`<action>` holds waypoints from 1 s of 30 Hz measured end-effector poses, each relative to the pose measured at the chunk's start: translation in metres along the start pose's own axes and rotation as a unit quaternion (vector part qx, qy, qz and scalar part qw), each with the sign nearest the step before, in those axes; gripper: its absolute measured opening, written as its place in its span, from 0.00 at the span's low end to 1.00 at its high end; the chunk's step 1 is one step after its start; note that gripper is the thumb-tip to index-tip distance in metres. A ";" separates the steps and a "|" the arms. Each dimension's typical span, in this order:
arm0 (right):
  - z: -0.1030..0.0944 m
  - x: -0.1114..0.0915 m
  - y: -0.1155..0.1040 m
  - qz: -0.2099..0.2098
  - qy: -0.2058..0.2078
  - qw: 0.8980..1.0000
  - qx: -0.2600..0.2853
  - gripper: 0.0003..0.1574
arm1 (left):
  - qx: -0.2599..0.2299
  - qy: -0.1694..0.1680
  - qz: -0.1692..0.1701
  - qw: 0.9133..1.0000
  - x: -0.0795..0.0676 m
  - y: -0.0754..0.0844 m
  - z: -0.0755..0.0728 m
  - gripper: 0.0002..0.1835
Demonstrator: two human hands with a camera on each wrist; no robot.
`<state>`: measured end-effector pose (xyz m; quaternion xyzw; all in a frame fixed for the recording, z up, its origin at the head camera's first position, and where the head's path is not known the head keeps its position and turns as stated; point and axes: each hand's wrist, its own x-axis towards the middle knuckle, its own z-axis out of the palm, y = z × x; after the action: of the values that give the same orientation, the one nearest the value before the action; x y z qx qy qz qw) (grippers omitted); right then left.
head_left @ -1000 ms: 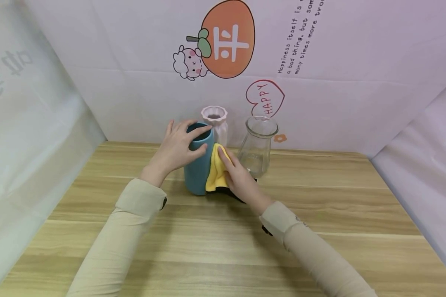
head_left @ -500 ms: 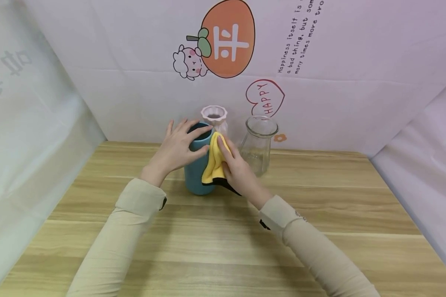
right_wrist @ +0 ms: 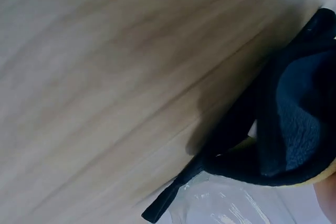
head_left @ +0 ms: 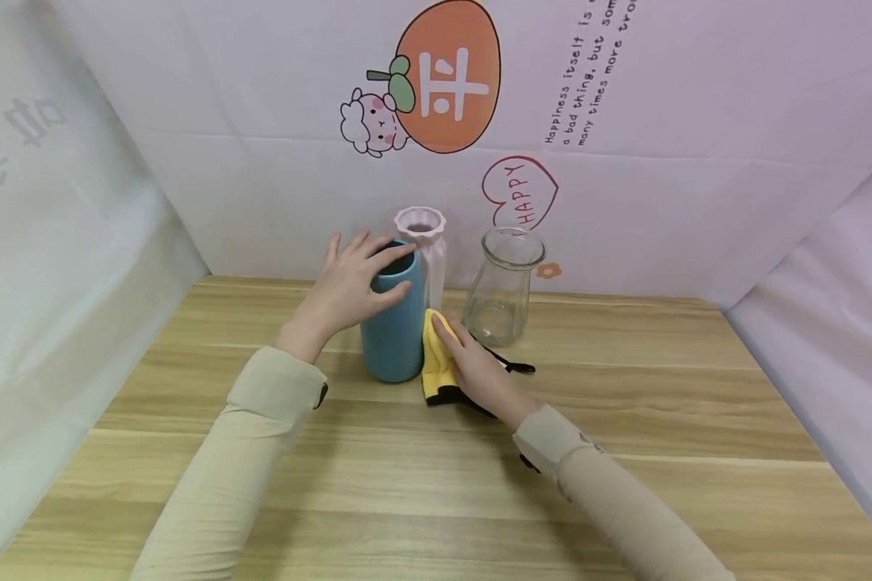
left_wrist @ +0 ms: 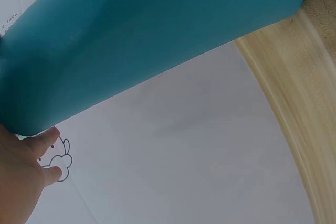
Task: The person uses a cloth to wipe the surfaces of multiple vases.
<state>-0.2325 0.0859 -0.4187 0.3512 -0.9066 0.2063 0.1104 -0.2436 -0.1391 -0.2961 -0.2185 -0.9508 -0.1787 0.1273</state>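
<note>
A tall matte blue vase [head_left: 392, 339] stands upright on the wooden table. My left hand [head_left: 343, 289] holds it at the top, fingers spread across the mouth and thumb on the near side. In the left wrist view the vase [left_wrist: 152, 35] fills the top, with part of the left hand [left_wrist: 21, 174] at its rim. My right hand [head_left: 480, 367] grips a yellow cloth [head_left: 438, 363] with black edging, low beside the vase's right side. The right wrist view shows the cloth's dark side [right_wrist: 302, 114] bunched and its black strap [right_wrist: 163, 203] hanging out.
Just behind the blue vase stands a pale pink fluted vase [head_left: 433, 270]. A clear glass vase [head_left: 505, 303] is to the right, close behind the right hand. A white printed backdrop [head_left: 276, 186] rises behind the table [head_left: 378, 484].
My right hand slid the cloth up along the blue vase's right side, then down to near its base. My left hand stays on the vase's top.
</note>
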 end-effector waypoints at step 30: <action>-0.029 0.028 -0.022 -0.014 0.099 0.992 0.071 0.42 | 0.003 -0.018 0.000 1.000 -0.001 -0.002 0.001 0.32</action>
<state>-0.2365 0.0673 -0.3767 0.3490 -0.8692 0.3024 0.1770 -0.2440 -0.1405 -0.2981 -0.2212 -0.9535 -0.1722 0.1105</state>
